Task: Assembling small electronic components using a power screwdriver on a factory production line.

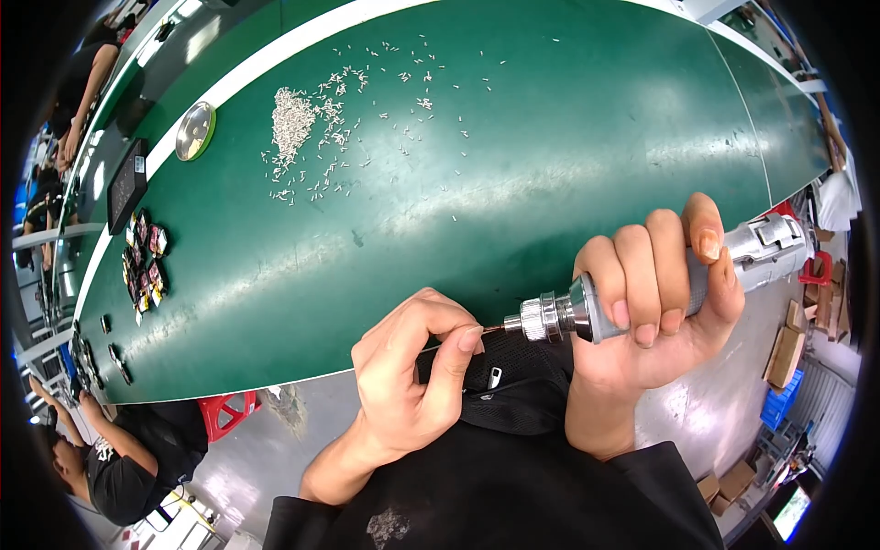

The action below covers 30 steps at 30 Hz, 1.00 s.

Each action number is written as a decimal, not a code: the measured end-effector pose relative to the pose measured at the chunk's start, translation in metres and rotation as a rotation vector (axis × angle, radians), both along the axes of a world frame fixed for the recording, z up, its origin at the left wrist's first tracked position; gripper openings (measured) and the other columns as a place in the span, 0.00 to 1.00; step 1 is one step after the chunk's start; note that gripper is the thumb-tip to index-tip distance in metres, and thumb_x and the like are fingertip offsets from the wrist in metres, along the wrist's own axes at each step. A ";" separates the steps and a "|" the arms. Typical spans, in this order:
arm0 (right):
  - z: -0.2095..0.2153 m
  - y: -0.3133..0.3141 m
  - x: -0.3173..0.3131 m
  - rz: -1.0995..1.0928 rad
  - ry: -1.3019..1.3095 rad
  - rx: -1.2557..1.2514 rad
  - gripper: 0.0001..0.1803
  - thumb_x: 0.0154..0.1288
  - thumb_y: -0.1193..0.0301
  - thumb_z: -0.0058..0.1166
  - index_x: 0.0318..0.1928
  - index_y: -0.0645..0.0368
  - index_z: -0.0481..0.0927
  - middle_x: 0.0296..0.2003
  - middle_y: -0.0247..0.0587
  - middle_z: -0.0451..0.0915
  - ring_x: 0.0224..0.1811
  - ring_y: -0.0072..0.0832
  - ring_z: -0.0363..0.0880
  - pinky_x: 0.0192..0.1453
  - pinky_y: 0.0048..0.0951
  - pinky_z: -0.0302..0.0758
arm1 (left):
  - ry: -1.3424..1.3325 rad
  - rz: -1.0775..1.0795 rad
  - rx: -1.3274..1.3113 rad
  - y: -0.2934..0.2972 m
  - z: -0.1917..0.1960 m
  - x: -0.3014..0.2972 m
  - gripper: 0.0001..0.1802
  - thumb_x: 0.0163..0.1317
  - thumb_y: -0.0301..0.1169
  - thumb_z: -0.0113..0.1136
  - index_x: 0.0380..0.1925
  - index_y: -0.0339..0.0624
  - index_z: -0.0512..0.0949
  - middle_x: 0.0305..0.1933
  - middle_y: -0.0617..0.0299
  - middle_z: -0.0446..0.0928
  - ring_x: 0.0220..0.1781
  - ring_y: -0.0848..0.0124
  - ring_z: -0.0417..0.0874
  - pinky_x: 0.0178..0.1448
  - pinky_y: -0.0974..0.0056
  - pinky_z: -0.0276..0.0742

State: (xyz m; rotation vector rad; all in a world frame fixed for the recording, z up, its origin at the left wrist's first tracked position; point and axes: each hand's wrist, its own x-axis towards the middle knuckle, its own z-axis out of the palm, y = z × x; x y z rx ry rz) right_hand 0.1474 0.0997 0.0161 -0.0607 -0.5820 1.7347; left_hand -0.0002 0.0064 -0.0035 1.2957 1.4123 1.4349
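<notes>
My right hand (642, 293) is wrapped round a silver cylindrical hand tool (582, 310) with a ridged nose, held level over the table's near edge. The tool's nose points left, toward my left hand (403, 371). Thumb and forefinger of that hand pinch a thin copper-coloured pin or wire (493, 328) whose other end meets the nose. How far it goes into the tool is hidden. Beyond my hands, a pile of small whitish rod-shaped pieces (291, 126) lies on the green table (550, 156), with many more scattered to its right.
A round shallow dish (195, 131) stands at the far left, near a black tray (126, 188). Several small dark packets (145, 261) lie below them. At lower left are a person in black (137, 458) and a red stool (227, 414). Cardboard boxes (786, 344) stand at right.
</notes>
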 end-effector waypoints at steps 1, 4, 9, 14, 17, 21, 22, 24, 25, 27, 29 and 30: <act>-0.002 0.002 0.001 0.005 0.009 -0.010 0.07 0.69 0.68 0.44 0.39 0.58 0.69 0.15 0.27 0.62 0.15 0.18 0.62 0.28 0.24 0.64 | 0.000 -0.001 -0.002 0.001 0.000 -0.001 0.05 0.56 0.14 0.58 0.25 0.32 0.73 0.22 0.58 0.76 0.23 0.69 0.76 0.27 0.69 0.70; -0.005 0.008 0.002 0.001 0.047 -0.048 0.07 0.70 0.68 0.43 0.39 0.59 0.69 0.15 0.27 0.62 0.15 0.18 0.61 0.28 0.25 0.63 | -0.068 -0.056 -0.061 0.007 0.000 -0.003 0.04 0.57 0.15 0.57 0.27 0.31 0.74 0.23 0.57 0.76 0.23 0.70 0.76 0.28 0.69 0.70; -0.008 0.014 0.004 -0.026 0.070 -0.107 0.07 0.69 0.69 0.43 0.38 0.59 0.69 0.14 0.27 0.61 0.15 0.18 0.60 0.28 0.24 0.63 | 0.217 0.044 0.059 0.021 0.014 -0.019 0.10 0.65 0.24 0.52 0.41 0.27 0.77 0.28 0.56 0.78 0.25 0.71 0.76 0.31 0.69 0.72; -0.021 0.014 0.001 -0.085 0.038 -0.267 0.06 0.68 0.68 0.43 0.36 0.56 0.69 0.14 0.27 0.60 0.14 0.18 0.60 0.27 0.25 0.63 | 0.554 0.107 0.044 0.057 0.040 -0.065 0.13 0.70 0.24 0.47 0.27 0.30 0.75 0.22 0.57 0.75 0.22 0.75 0.74 0.30 0.72 0.68; -0.028 0.010 -0.001 -0.080 0.022 -0.328 0.05 0.66 0.69 0.43 0.35 0.55 0.69 0.13 0.28 0.61 0.13 0.20 0.60 0.27 0.27 0.63 | 0.720 0.012 0.129 0.105 0.054 -0.082 0.11 0.70 0.21 0.42 0.32 0.33 0.75 0.15 0.63 0.72 0.16 0.78 0.71 0.24 0.72 0.64; -0.036 0.009 -0.007 -0.009 0.040 -0.304 0.04 0.65 0.70 0.44 0.34 0.55 0.68 0.13 0.29 0.61 0.13 0.21 0.60 0.27 0.28 0.63 | 0.741 0.001 0.067 0.199 0.046 -0.111 0.30 0.49 0.07 0.39 0.54 0.37 0.65 0.43 0.45 0.71 0.29 0.61 0.75 0.39 0.61 0.74; -0.037 0.010 -0.005 0.033 0.043 -0.271 0.05 0.66 0.69 0.44 0.34 0.56 0.68 0.14 0.29 0.61 0.14 0.21 0.61 0.27 0.28 0.64 | 0.904 0.056 0.044 0.218 0.043 -0.122 0.32 0.47 0.07 0.39 0.56 0.36 0.64 0.49 0.42 0.68 0.39 0.55 0.77 0.47 0.55 0.74; -0.034 0.011 -0.005 0.079 0.036 -0.246 0.05 0.66 0.69 0.45 0.35 0.56 0.68 0.14 0.30 0.61 0.14 0.21 0.62 0.27 0.28 0.66 | 1.062 0.188 -0.031 0.253 0.024 -0.150 0.27 0.51 0.15 0.46 0.55 0.33 0.63 0.50 0.40 0.68 0.51 0.48 0.75 0.53 0.50 0.73; -0.033 0.012 -0.006 0.076 0.047 -0.230 0.05 0.66 0.69 0.45 0.35 0.56 0.68 0.14 0.30 0.61 0.14 0.21 0.62 0.27 0.28 0.66 | 1.127 0.254 -0.071 0.269 0.017 -0.156 0.25 0.54 0.19 0.51 0.55 0.32 0.64 0.50 0.39 0.68 0.52 0.47 0.74 0.54 0.49 0.73; -0.033 0.014 -0.007 0.095 0.044 -0.300 0.03 0.64 0.71 0.44 0.34 0.56 0.68 0.13 0.31 0.61 0.14 0.21 0.61 0.28 0.29 0.64 | 1.156 0.347 -0.190 0.291 0.009 -0.162 0.26 0.59 0.32 0.57 0.55 0.32 0.65 0.51 0.37 0.70 0.52 0.44 0.75 0.56 0.49 0.72; -0.035 0.015 -0.004 0.093 0.052 -0.287 0.03 0.64 0.71 0.44 0.34 0.56 0.69 0.13 0.31 0.61 0.14 0.21 0.61 0.28 0.29 0.64 | 1.174 0.386 -0.231 0.307 0.006 -0.156 0.30 0.58 0.38 0.61 0.55 0.32 0.66 0.48 0.37 0.73 0.50 0.45 0.76 0.56 0.50 0.73; -0.036 0.016 -0.003 0.101 0.058 -0.294 0.03 0.64 0.71 0.44 0.35 0.56 0.69 0.14 0.31 0.62 0.14 0.21 0.61 0.28 0.30 0.64 | 1.190 0.369 -0.228 0.313 0.006 -0.155 0.30 0.57 0.38 0.62 0.55 0.32 0.66 0.47 0.38 0.74 0.50 0.45 0.76 0.55 0.50 0.73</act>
